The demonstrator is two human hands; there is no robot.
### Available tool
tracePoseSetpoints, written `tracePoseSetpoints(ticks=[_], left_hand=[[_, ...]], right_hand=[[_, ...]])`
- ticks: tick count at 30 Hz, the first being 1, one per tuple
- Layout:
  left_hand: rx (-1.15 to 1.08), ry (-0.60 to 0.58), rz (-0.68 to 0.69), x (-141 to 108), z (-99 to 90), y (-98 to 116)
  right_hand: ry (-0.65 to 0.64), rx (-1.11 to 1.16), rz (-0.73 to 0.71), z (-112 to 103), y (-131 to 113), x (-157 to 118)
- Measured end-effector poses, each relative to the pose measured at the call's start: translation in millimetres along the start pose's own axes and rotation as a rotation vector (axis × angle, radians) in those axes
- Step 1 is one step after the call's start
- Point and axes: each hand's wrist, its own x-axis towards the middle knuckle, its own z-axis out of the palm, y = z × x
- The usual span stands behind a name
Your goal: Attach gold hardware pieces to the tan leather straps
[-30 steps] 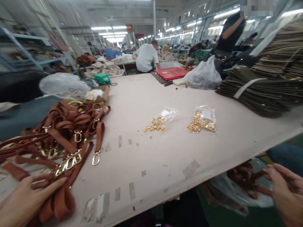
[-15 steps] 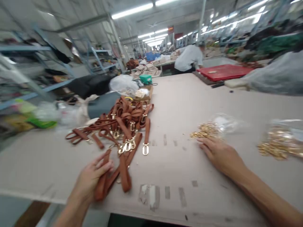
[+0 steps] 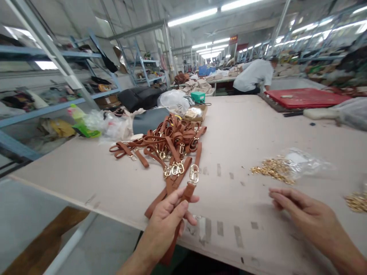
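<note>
The left hand [image 3: 169,215] grasps a brown strap [image 3: 187,194], its tip toward one o'clock. The right hand [image 3: 305,215] pinches its fingertips together, contents unclear; small gold fittings [image 3: 273,170] lie at its eleven o'clock. The step looks like positioning the strap; next calls for steady hold.

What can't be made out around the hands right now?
All in the head view:
Right hand: whether it pinches anything; its own fingers hide that.
Held brown strap: partly hidden by the left hand.
Far-right gold heap: cut off by the right edge.
Gold pieces by the clear bag: exact shape, too small.
Strap pile: count, overlap hides some.
</note>
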Motion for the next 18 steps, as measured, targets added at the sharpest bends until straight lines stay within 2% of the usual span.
tracePoseSetpoints(ticks=[4, 8, 12, 18], left_hand=[[0.053, -0.201, -0.078, -3.2, 48.1, -16.0], [0.069, -0.359, -0.122, -8.3, 83.4, -29.1], [0.139, -0.419, -0.126, -9.2, 99.1, -34.9], [0.297, -0.385, -0.112, -15.4, 107.7, -37.2]], right_hand=[[-0.155, 0.433, 0.129, 6.5, -43.7, -53.4], [-0.249, 0.64, 0.192, 12.5, -65.5, -83.8], [-0.258, 0.637, 0.199, 7.2, -61.6, -92.8], [-0.211, 0.645, 0.243, 0.6, -59.8, -98.8]])
